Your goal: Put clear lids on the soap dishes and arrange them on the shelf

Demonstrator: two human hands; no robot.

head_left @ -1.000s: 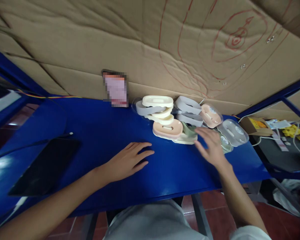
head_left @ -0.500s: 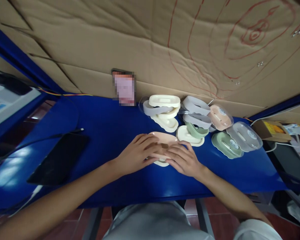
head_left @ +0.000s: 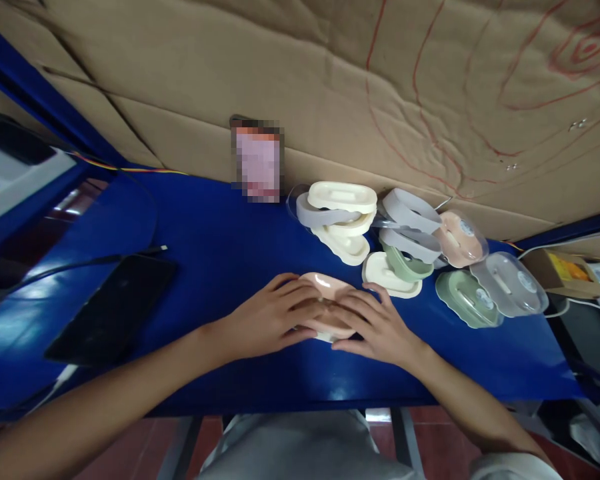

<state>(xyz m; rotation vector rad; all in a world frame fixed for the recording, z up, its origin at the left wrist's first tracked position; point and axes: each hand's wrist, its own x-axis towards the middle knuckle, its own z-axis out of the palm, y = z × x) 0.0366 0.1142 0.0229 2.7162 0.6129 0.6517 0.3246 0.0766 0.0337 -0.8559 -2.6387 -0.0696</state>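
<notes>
A pink plastic soap dish (head_left: 330,285) lies at the front middle of the blue table, over a cream part (head_left: 326,338) that shows only at its near edge. My left hand (head_left: 280,313) grips its left side, thumb at the near edge and fingers across the top. From the right, my right hand (head_left: 373,323) holds the same dish, with fingers bent over it and thumb low at the front. The fingertips of both hands meet near its middle and hide much of it. Just beyond my right hand, a green ring-shaped part (head_left: 407,265) rests on a cream tray (head_left: 387,283).
Behind are stacked cream trays (head_left: 343,195) and grey rings (head_left: 410,210). To the right lie clear-covered dishes in pink (head_left: 460,239), green (head_left: 465,300) and grey (head_left: 510,283). A black tablet-like device (head_left: 113,310) with cables lies left. A phone (head_left: 259,163) leans on the cardboard wall.
The view has shifted a little. Both hands stay on the pink dish, and more of its far inner surface shows now, with less of the cream part beneath.
</notes>
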